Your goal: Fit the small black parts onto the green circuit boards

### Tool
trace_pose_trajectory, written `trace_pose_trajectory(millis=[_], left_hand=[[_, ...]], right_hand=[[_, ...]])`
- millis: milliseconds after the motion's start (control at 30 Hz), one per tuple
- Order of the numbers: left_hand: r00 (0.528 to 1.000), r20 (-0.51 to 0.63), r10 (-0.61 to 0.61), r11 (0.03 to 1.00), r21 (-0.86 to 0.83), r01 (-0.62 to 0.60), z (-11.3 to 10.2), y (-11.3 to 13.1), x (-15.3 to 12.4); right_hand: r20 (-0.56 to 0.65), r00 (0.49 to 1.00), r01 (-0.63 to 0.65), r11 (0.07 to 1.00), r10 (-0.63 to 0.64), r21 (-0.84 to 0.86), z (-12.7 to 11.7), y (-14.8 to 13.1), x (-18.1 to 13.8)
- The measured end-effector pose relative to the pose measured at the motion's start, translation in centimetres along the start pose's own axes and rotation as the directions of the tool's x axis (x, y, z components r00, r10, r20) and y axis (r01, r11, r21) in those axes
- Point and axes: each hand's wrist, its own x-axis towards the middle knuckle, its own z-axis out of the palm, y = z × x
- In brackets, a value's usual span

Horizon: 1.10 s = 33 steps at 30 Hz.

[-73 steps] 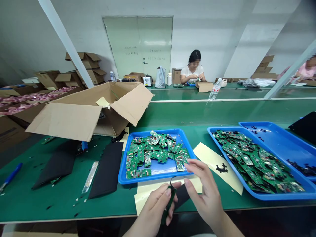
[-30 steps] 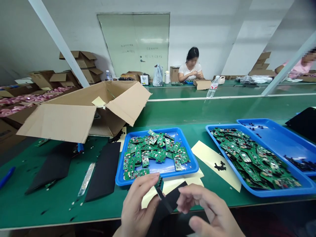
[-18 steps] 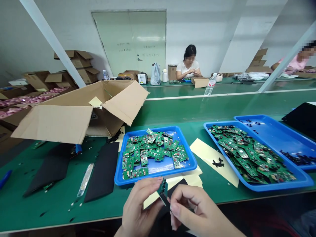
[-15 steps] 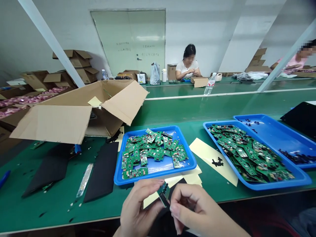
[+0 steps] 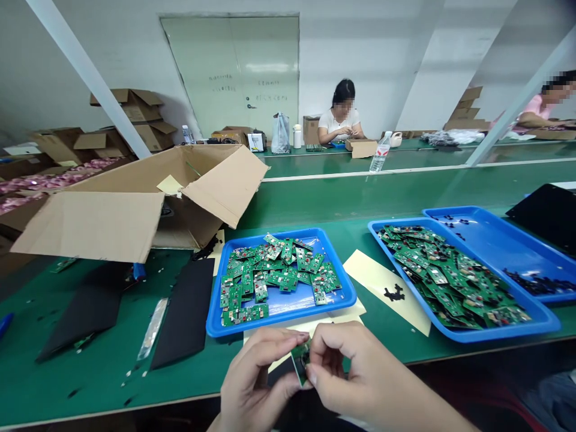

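Observation:
My left hand grips a small green circuit board by its edges, thumb below and fingers above, tilted nearly on edge. Closed in a pinch, my right hand has its thumb and fingertips against the board's right side. Something dark shows at those fingertips, too covered to name. Just beyond my hands is a blue tray of loose circuit boards. To its right lies a pale yellow sheet bearing small black cut-out pieces.
Another blue tray, heaped with boards, stands on the right, beside a tray with small black parts. A big open carton and black sheets occupy the left. A water bottle and a co-worker are across the bench.
My right hand has moved up and left, bringing its fingertips from beside the board onto it. The left hand keeps its hold. The view has shifted slightly.

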Motion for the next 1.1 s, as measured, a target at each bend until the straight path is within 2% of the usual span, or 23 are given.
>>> trace_pose_trajectory(millis=[167,300,400,567,733,900,1033,1100], left_hand=[[1.000,-0.004,-0.029,0.999,-0.028,0.029,0.3,0.5,0.5],[0.996,-0.024,-0.091,0.993,-0.073,0.089,0.5,1.0,0.9],[0.988,-0.018,-0.154,0.983,-0.104,0.152,0.5,1.4,1.2],[0.965,-0.024,-0.261,0.950,-0.182,0.252,0.3,1.3,0.9],[0.906,-0.010,-0.423,0.869,-0.288,0.402,0.2,0.8,0.4],[0.901,0.020,-0.434,0.838,-0.360,0.411,0.4,0.7,0.0],[0.877,0.023,-0.480,0.768,-0.471,0.433,0.7,0.6,-0.2],[0.883,0.000,-0.469,0.779,-0.471,0.413,0.8,0.5,-0.1]], right_hand=[[-0.120,0.974,0.166,0.964,-0.193,-0.206,0.1,0.3,-0.3],[-0.163,0.916,0.288,0.883,-0.367,-0.371,0.0,0.4,-0.5],[-0.150,0.883,0.343,0.829,-0.445,-0.443,-0.3,0.3,-0.4],[-0.128,0.881,0.354,0.814,-0.455,-0.460,-0.5,0.0,-0.4],[-0.130,0.861,0.367,0.778,-0.491,-0.509,-0.5,0.3,-0.3],[-0.159,0.790,0.396,0.690,-0.592,-0.606,-0.4,0.6,-0.2],[-0.179,0.788,0.376,0.691,-0.589,-0.617,-0.3,0.4,-0.1],[-0.196,0.800,0.356,0.711,-0.567,-0.606,-0.2,0.3,-0.1]])
